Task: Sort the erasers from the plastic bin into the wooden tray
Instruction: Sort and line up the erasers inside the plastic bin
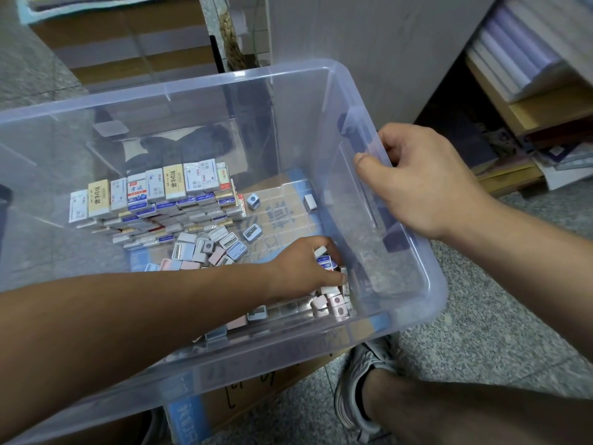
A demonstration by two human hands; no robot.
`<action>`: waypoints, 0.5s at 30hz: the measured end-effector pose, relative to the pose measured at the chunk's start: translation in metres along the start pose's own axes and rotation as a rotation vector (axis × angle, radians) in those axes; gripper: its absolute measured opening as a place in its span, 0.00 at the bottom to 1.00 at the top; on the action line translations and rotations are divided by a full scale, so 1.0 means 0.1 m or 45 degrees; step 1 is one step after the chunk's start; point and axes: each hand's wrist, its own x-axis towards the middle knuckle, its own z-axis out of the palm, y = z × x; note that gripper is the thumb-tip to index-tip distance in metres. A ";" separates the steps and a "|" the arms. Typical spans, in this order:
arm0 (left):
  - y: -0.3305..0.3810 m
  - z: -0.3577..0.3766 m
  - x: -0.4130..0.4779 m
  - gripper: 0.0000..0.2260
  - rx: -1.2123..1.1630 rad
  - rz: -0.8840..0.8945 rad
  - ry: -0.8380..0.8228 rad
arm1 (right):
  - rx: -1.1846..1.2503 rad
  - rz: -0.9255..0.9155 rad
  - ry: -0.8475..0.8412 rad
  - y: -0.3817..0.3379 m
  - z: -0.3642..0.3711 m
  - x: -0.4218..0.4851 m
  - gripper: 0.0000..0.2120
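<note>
Clear plastic: one bin [288,74], resting on a carton [256,390]. Your right hand [426,181] curls round its rim. Your left hand [305,268], inside, pinches what looks like two erasers [325,262]. A stack [154,194] of dozens more lines the far wall, with loose sharpeners [218,245] scattered nearer you.

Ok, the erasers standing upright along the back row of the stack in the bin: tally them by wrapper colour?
White-wrapped erasers: 6
Cream-wrapped erasers: 2
Yellowish-wrapped eraser, partly hidden at the right end: 1
Total: 9
</note>
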 end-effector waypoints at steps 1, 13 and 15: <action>0.01 -0.01 -0.01 0.10 -0.026 0.000 -0.003 | -0.002 0.000 -0.002 0.00 0.00 0.00 0.15; 0.25 -0.32 -0.23 0.12 -0.100 -0.060 0.046 | -0.026 0.059 -0.018 -0.05 -0.03 0.00 0.14; 0.32 -0.43 -0.33 0.11 -0.132 -0.046 0.085 | -0.042 0.076 -0.025 -0.07 -0.04 -0.02 0.15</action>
